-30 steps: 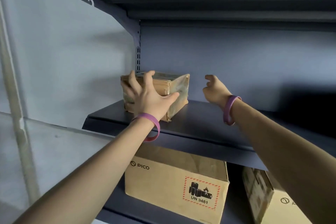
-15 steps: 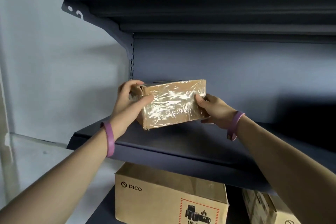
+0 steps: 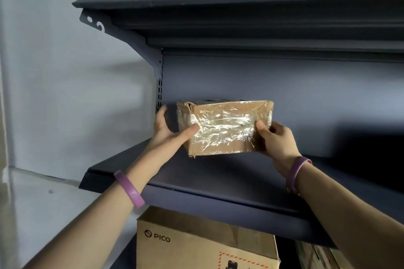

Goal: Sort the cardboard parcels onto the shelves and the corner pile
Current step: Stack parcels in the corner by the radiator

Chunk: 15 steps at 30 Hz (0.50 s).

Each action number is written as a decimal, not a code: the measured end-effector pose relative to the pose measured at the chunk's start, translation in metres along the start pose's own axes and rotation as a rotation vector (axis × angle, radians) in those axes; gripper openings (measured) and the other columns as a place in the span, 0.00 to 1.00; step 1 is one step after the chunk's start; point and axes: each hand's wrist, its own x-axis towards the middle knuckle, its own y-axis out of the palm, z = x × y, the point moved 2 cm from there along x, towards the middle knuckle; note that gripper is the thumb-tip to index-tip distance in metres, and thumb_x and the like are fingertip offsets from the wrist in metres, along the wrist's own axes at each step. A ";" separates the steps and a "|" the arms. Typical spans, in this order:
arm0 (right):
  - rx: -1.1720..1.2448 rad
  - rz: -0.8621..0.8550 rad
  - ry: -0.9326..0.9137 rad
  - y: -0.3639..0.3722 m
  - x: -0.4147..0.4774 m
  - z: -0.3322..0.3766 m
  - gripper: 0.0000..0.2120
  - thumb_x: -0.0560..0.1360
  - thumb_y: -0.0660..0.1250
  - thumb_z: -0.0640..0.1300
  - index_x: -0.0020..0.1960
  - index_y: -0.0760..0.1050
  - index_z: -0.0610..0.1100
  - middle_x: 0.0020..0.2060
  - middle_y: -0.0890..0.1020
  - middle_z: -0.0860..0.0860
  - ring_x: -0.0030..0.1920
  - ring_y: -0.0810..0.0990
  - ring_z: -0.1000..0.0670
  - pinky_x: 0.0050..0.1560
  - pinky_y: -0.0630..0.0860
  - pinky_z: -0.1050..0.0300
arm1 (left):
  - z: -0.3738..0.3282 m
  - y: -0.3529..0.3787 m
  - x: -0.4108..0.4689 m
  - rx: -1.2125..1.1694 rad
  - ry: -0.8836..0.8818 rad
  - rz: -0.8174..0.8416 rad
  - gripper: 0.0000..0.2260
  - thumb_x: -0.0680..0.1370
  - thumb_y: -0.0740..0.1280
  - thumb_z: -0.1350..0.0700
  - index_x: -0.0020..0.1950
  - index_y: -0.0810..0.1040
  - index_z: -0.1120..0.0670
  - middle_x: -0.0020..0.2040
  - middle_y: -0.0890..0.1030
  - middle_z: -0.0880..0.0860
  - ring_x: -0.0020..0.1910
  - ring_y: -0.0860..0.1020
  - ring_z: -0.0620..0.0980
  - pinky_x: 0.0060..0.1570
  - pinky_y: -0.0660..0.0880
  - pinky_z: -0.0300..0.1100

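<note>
A small cardboard parcel (image 3: pixel 225 126) wrapped in shiny clear tape is held between both my hands above the dark middle shelf (image 3: pixel 196 183). My left hand (image 3: pixel 168 131) grips its left end, thumb on the taped front face and fingers behind. My right hand (image 3: pixel 275 140) grips its right end, thumb on the front and fingers curled underneath. The parcel's long taped face is turned toward me, and its lower edge sits just over the shelf board; I cannot tell whether it touches.
A larger PICO cardboard box (image 3: pixel 205 244) stands on the shelf below, with another box (image 3: pixel 317 255) to its right. An upper dark shelf (image 3: pixel 240 4) overhangs on a bracket (image 3: pixel 140 46). A pale wall (image 3: pixel 65 72) is at the left.
The parcel has been lifted off the shelf, turned so its taped long face points at me, and shifted right. My right hand, free one second ago, now grips its right end.
</note>
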 end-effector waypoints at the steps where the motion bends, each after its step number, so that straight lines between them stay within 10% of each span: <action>1: 0.003 -0.015 -0.001 0.000 0.001 -0.001 0.07 0.80 0.66 0.46 0.51 0.78 0.43 0.44 0.83 0.46 0.45 0.82 0.45 0.52 0.82 0.40 | 0.000 0.002 0.000 0.041 0.003 0.000 0.56 0.53 0.72 0.24 0.75 0.50 0.35 0.78 0.56 0.42 0.75 0.61 0.45 0.74 0.63 0.52; 9: 0.177 0.150 0.010 0.005 -0.008 0.006 0.16 0.80 0.64 0.53 0.57 0.79 0.41 0.44 0.84 0.49 0.43 0.83 0.51 0.46 0.83 0.53 | 0.007 0.003 0.003 -0.066 0.027 0.004 0.16 0.77 0.70 0.49 0.60 0.67 0.42 0.60 0.79 0.46 0.56 0.79 0.44 0.53 0.78 0.45; 15: 0.237 0.205 0.032 0.002 -0.005 0.005 0.26 0.80 0.63 0.57 0.67 0.72 0.38 0.48 0.81 0.47 0.39 0.81 0.53 0.36 0.78 0.58 | 0.001 -0.005 0.000 -0.298 -0.030 -0.070 0.10 0.83 0.63 0.56 0.62 0.73 0.45 0.60 0.80 0.42 0.59 0.78 0.42 0.55 0.73 0.42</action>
